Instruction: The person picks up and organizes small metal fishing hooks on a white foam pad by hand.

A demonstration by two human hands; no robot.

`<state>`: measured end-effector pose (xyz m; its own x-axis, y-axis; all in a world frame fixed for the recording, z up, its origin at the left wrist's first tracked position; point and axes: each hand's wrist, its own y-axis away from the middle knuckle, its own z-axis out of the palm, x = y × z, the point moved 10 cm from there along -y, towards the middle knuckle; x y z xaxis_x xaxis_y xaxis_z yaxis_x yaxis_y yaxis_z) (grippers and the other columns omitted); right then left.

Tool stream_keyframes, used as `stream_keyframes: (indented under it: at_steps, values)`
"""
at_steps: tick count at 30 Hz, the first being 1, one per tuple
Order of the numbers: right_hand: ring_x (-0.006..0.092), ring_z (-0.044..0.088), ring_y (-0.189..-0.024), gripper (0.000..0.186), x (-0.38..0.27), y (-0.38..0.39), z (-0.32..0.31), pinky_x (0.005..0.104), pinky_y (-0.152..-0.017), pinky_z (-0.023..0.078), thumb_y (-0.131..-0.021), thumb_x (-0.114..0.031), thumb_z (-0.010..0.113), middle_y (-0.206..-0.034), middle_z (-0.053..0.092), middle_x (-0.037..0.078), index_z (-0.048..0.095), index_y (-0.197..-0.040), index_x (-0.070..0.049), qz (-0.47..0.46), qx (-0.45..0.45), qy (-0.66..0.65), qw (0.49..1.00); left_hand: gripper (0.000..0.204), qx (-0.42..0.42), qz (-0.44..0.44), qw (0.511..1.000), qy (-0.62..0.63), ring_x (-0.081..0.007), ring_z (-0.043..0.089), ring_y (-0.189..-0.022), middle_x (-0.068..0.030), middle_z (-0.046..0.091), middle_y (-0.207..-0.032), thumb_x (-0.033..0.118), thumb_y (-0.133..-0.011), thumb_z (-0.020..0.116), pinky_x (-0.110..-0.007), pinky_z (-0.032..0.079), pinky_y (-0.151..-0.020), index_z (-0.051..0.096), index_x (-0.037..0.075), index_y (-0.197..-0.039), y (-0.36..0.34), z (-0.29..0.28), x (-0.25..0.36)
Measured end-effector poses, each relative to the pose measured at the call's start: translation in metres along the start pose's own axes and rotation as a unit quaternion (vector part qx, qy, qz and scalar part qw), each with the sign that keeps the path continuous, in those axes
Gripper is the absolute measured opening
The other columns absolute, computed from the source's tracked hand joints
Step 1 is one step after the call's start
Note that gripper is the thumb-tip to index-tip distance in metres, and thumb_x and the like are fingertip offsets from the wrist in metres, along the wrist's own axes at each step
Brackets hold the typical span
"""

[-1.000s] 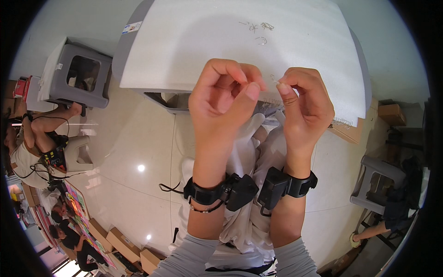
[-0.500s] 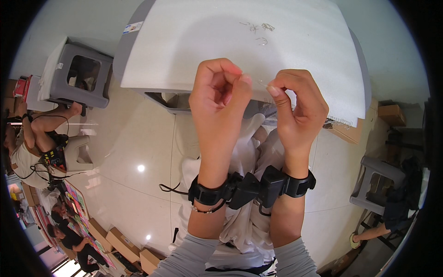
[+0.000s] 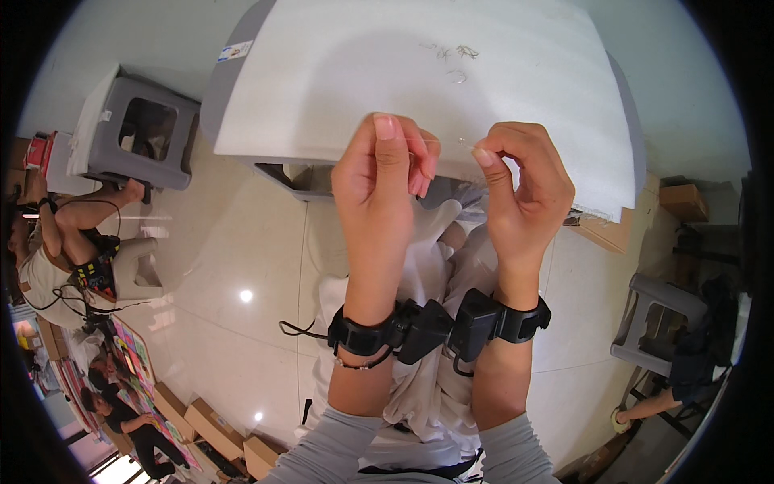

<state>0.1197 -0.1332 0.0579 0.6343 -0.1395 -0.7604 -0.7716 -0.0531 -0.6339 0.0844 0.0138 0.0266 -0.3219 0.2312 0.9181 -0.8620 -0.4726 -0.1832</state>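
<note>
My left hand (image 3: 383, 161) is closed, thumb pressed down over curled fingers, above the near edge of the white-covered table. A thin, pale thread (image 3: 435, 140) runs from its fingers toward my right hand (image 3: 528, 165). There, thumb and forefinger pinch a tiny wire-like piece (image 3: 463, 142), too small to make out fully. The two hands stay apart, joined only by this fine strand. Beyond them, a small heap of thin dark wire-like pieces (image 3: 466, 52) lies on the white sheet (image 3: 347, 89), with a pale curled piece (image 3: 458, 77) just nearer.
Grey stools stand at the left (image 3: 145, 129) and right (image 3: 657, 319). A cardboard box (image 3: 605, 231) sits under the table's right side. Another person (image 3: 64, 250) sits at the far left, and more cartons (image 3: 214, 427) line the lower left floor.
My left hand has turned and its thumb has swung upward, away from the right fingertips. More of the strand shows between the hands. My right hand has barely moved.
</note>
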Motion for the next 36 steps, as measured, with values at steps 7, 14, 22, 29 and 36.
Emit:
stream_keyframes:
  at_steps: [7, 14, 22, 29, 36]
  values:
    - [0.0139, 0.056, -0.063, 0.013, -0.010, -0.001, -0.015, 0.0224, -0.058, 0.044, -0.071, 0.012, 0.062, -0.076, 0.060, 0.006, 0.060, -0.077, -0.001, -0.020, 0.019, 0.036, 0.999, 0.024, -0.075, -0.046, 0.994, 0.072, -0.0047, 0.030, -0.054, 0.0048, 0.037, -0.058, 0.019, -0.095, 0.050, -0.020, 0.027, -0.050, 0.061, -0.002, -0.089, 0.004, 0.008, -0.001]
    - [0.0138, 0.056, -0.064, 0.013, -0.013, 0.000, -0.019, 0.0221, -0.058, 0.044, -0.071, 0.012, 0.062, -0.076, 0.060, 0.006, 0.060, -0.077, 0.000, -0.012, 0.018, 0.021, 1.000, 0.021, -0.115, 0.015, 0.963, 0.244, -0.0071, 0.034, -0.059, 0.0039, 0.042, -0.063, 0.019, -0.092, 0.054, -0.024, 0.031, -0.058, 0.060, -0.001, -0.096, 0.004, 0.008, 0.007]
    - [0.0144, 0.056, -0.063, 0.014, -0.010, 0.000, -0.025, 0.0224, -0.058, 0.044, -0.072, 0.012, 0.062, -0.077, 0.060, 0.006, 0.059, -0.077, 0.000, 0.000, 0.024, 0.027, 0.999, 0.023, -0.133, 0.003, 0.961, 0.243, -0.0127, 0.042, -0.067, -0.0001, 0.044, -0.064, 0.024, -0.093, 0.050, -0.026, 0.033, -0.064, 0.056, 0.003, -0.088, 0.010, 0.009, 0.005]
    - [0.0148, 0.056, -0.063, 0.014, -0.009, 0.003, -0.024, 0.0228, -0.058, 0.045, -0.072, 0.012, 0.061, -0.077, 0.060, 0.006, 0.059, -0.078, -0.001, 0.004, 0.018, 0.036, 0.999, 0.024, -0.156, -0.136, 0.973, 0.104, -0.0053, 0.033, -0.045, 0.0063, 0.031, -0.045, 0.017, -0.094, 0.050, -0.020, 0.027, -0.048, 0.063, -0.003, -0.098, 0.016, 0.023, -0.018]
    - [0.0148, 0.056, -0.063, 0.013, -0.004, 0.002, -0.027, 0.0228, -0.059, 0.045, -0.073, 0.011, 0.062, -0.077, 0.060, 0.006, 0.059, -0.077, 0.000, 0.008, 0.026, 0.035, 0.999, 0.018, -0.120, -0.110, 0.963, 0.216, -0.0089, 0.041, -0.055, 0.0046, 0.032, -0.046, 0.015, -0.095, 0.050, -0.023, 0.034, -0.058, 0.059, 0.001, -0.100, 0.011, 0.015, -0.017]
